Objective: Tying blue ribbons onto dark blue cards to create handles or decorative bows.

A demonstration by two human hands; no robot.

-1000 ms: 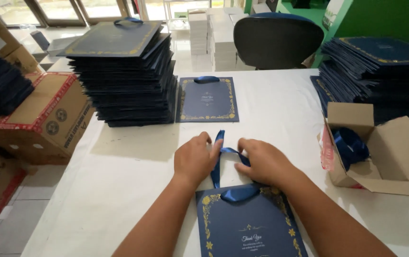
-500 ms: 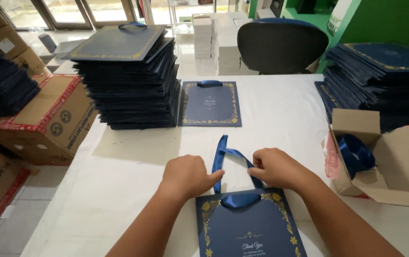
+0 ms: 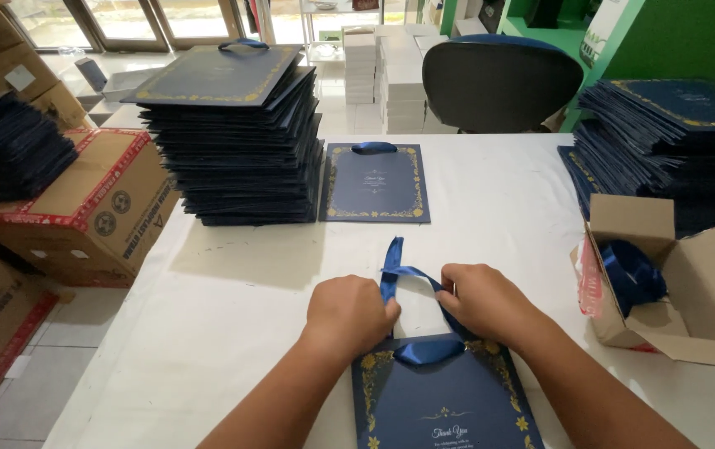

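A flat navy paper bag [image 3: 445, 399] with gold floral trim lies on the white table at the near edge. A blue satin ribbon [image 3: 392, 270] runs up from its top and loops between my hands. My left hand [image 3: 349, 314] pinches the ribbon's left strand with fingers closed. My right hand [image 3: 484, 301] grips the right strand just above the bag's top edge. A second ribbon handle [image 3: 425, 351] lies curved across the bag's top.
A tall stack of navy bags [image 3: 237, 133] stands at the back left, one finished bag [image 3: 375, 183] beside it. Another stack [image 3: 673, 133] sits at the right. An open cardboard box [image 3: 690, 283] holds blue ribbon [image 3: 630, 270]. Cartons [image 3: 83, 204] stand left; a black chair [image 3: 499, 83] behind.
Both hands have drawn closer together on the ribbon and slid slightly toward the bag's top. The ribbon loop between them has become smaller.
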